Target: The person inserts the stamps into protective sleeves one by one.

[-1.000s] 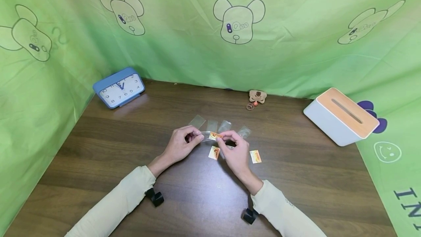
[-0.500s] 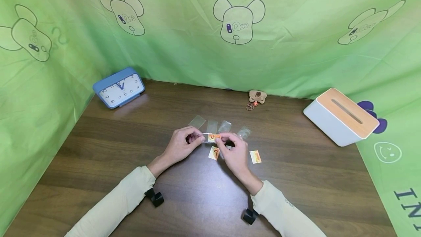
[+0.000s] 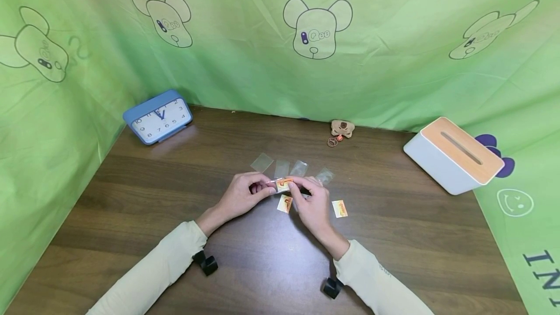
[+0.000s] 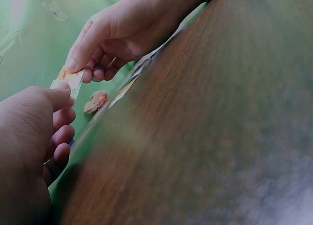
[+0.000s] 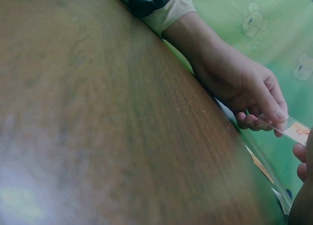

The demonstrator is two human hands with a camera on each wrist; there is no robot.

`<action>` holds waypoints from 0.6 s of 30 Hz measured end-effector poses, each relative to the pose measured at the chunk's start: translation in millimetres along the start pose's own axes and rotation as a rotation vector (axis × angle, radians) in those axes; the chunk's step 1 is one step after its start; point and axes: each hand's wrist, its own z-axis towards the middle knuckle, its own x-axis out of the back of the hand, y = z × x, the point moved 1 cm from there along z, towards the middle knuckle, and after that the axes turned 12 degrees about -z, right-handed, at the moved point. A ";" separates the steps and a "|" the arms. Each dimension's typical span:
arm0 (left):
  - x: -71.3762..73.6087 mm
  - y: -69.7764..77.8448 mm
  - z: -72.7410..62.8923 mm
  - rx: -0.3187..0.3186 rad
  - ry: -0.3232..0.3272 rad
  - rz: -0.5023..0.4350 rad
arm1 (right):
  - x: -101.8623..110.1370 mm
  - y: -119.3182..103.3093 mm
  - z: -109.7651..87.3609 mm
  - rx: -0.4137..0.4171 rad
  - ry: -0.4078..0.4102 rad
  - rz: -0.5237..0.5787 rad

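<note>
My left hand pinches one end of a small clear plastic sleeve between thumb and index finger. From the other side, my right hand pinches a small orange-and-white printed card at the sleeve. The sleeve overlaps most of the card's visible face, and the right fingertips cover its right end. Both hands hover low over the table, nearly meeting. In the left wrist view the card spans the gap between the two thumbs. Below it on the table lies another printed card.
Several clear sleeves lie behind the hands. Right of my right hand is a further printed card. A blue clock stands back left, a tissue box at right, and a brown bear-shaped trinket near the green curtain.
The card and sleeve have come into line and overlap more. My left fingertips have shifted slightly right, so less bare sleeve shows between the hands.
</note>
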 end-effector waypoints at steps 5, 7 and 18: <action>-0.7 -0.4 0.0 -0.004 -0.025 -0.003 | -0.6 0.3 0.7 0.042 -0.015 -0.002; -1.0 -0.5 -0.2 -0.003 -0.034 -0.013 | -0.8 0.3 0.5 0.047 -0.015 -0.005; -4.6 1.2 -2.8 0.010 -0.075 -0.097 | -1.4 -2.8 -0.4 0.045 -0.032 -0.024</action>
